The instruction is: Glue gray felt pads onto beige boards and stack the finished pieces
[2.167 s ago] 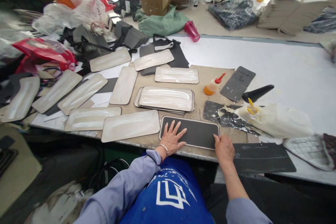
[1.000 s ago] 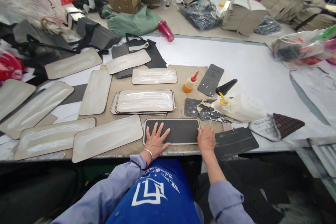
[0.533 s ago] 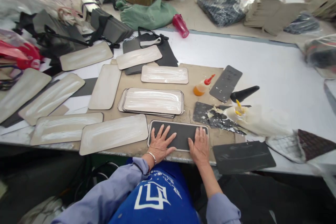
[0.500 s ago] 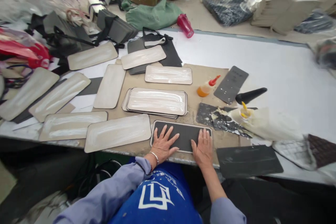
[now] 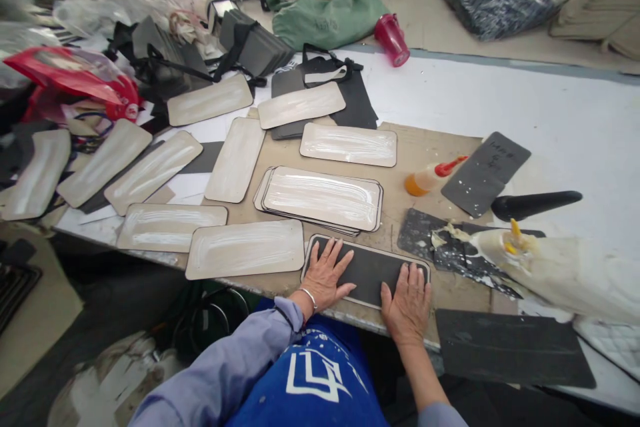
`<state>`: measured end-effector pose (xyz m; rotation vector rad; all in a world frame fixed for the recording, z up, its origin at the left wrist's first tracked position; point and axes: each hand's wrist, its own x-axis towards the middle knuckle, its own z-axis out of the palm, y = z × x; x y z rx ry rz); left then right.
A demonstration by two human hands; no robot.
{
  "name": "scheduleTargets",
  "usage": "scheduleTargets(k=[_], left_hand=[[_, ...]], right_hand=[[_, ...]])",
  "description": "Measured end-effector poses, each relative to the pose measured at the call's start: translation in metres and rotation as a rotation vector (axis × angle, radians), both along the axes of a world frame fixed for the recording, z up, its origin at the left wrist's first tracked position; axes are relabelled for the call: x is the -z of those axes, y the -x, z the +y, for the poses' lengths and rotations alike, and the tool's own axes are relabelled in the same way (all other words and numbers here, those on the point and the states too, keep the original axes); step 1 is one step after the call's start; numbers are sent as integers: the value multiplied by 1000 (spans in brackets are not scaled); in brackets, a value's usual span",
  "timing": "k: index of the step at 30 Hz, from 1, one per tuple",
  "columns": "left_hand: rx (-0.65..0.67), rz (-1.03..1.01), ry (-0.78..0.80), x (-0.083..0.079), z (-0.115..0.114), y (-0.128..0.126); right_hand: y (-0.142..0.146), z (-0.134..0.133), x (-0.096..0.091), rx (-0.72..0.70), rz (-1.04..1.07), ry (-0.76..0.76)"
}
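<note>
A black rectangular sheet (image 5: 367, 271) lies on a slightly larger beige panel with rounded corners, whose rim shows around it at the table's front edge. Flat on the sheet's left part rests my left hand (image 5: 327, 275), fingers spread. My right hand (image 5: 407, 303) presses on its right end, fingers stretched out and the thumb apart. Just behind is a stack of beige panels (image 5: 323, 199) with streaks of white, glue-like coating on top. Another coated panel (image 5: 245, 250) lies left of my left hand.
Several more coated panels (image 5: 173, 227) spread to the left. On the right are a red-tipped bottle (image 5: 423, 180), a black-handled tool (image 5: 535, 203), a whitish bag with a yellow nozzle (image 5: 555, 267) and a dark sheet (image 5: 515, 349). A pink cup (image 5: 393, 40) lies tipped at the back.
The view has turned to the left, so the table's contents appear farther right. Both hands remain flat on the black sheet in nearly the same places.
</note>
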<state>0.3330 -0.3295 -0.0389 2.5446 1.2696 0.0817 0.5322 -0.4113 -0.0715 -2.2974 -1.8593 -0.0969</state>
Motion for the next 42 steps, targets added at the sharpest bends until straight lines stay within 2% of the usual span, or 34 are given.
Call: scheduleTargets(k=[6,11,13,15,19,24,33,42], left_hand=[[-9,-4,-15,1,-1,1],[-27,12,-82,-1,-6,-5],[28,-2,-96,-3,-10,-11],[120,-21,-88,-5,-16,-18],[233,-40,-45,-4,-24,-27],[214,-39,-30,-2,-26,-26],[107,-53,16,1,-21,-24],[225,-75,-27,2,-21,-18]], right_hand=[[1,0,1,8,83,-37],[-21,-12,-22,74,162,-187],[-31,-20,-31,133,128,-232],[-34,-28,-34,143,104,-214],[-28,-37,-16,62,96,-114],[-25,-43,9,22,71,-77],[-38,-40,-3,20,189,-79],[-27,-34,-2,83,256,-158]])
